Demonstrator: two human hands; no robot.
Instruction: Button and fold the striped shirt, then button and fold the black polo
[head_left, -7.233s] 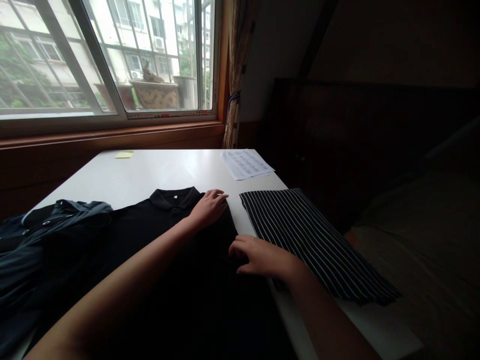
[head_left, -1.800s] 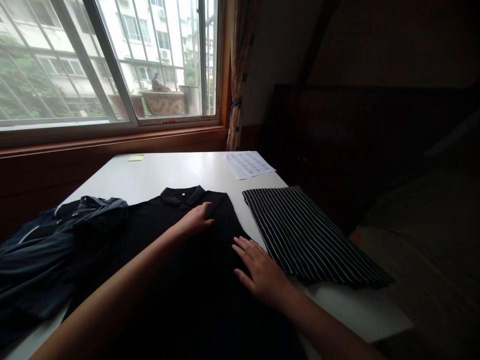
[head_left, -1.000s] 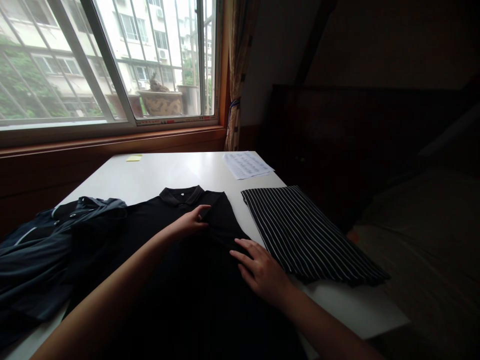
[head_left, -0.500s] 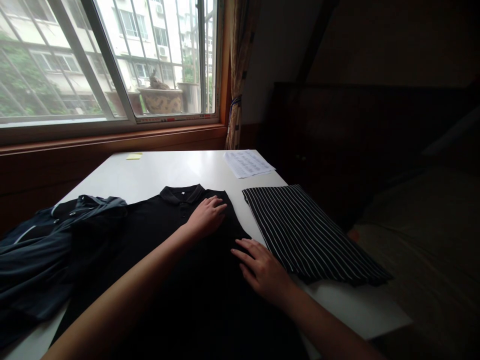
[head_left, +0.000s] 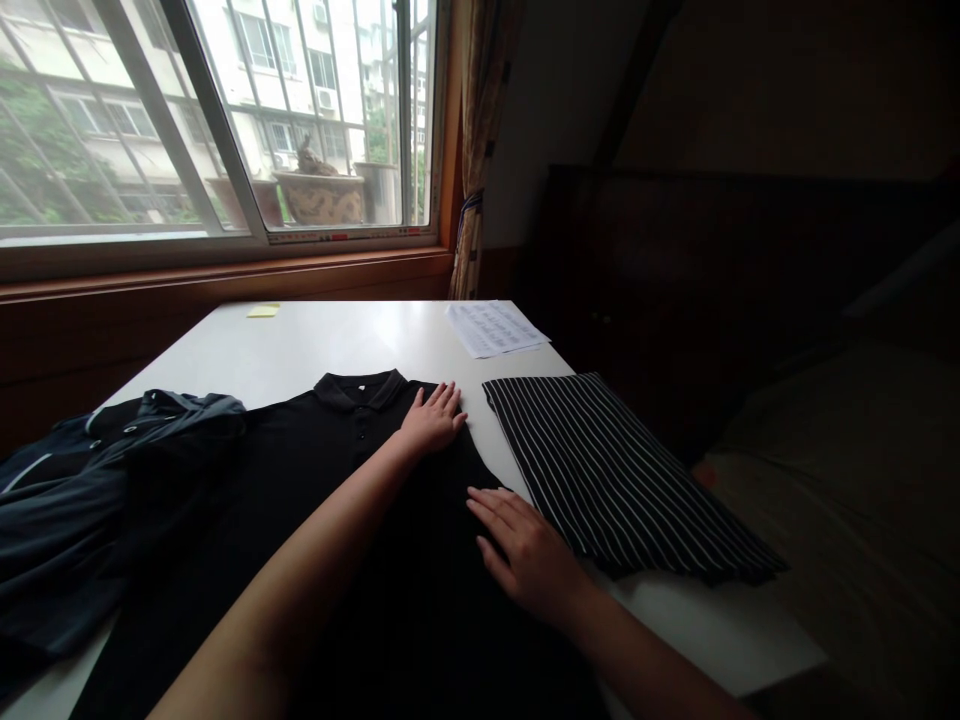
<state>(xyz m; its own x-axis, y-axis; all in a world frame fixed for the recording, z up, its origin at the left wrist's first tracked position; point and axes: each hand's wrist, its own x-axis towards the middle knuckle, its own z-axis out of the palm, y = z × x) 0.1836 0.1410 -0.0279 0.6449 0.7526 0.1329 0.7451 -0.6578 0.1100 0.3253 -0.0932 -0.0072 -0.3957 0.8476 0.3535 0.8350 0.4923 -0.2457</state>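
A black polo shirt (head_left: 300,500) lies spread face up on the white table (head_left: 322,335), its collar toward the window. My left hand (head_left: 435,417) rests flat on the shirt's shoulder at the right of the collar, fingers spread. Lower down, my right hand (head_left: 529,550) lies on the shirt's right side edge with its fingers stretched out. Neither hand grips the cloth. The lower part of the shirt is too dark to make out well.
Right of the shirt lies a folded black-and-white striped garment (head_left: 615,470). A crumpled dark blue garment with buttons (head_left: 82,500) is at the left. Printed sheets (head_left: 495,328) and a yellow sticky note (head_left: 264,311) lie at the far edge, below a barred window (head_left: 300,120).
My left hand has moved from beside the shirt's placket outward to the shoulder, and its fingers have spread flat. My right hand has stayed nearly in place at the side edge.
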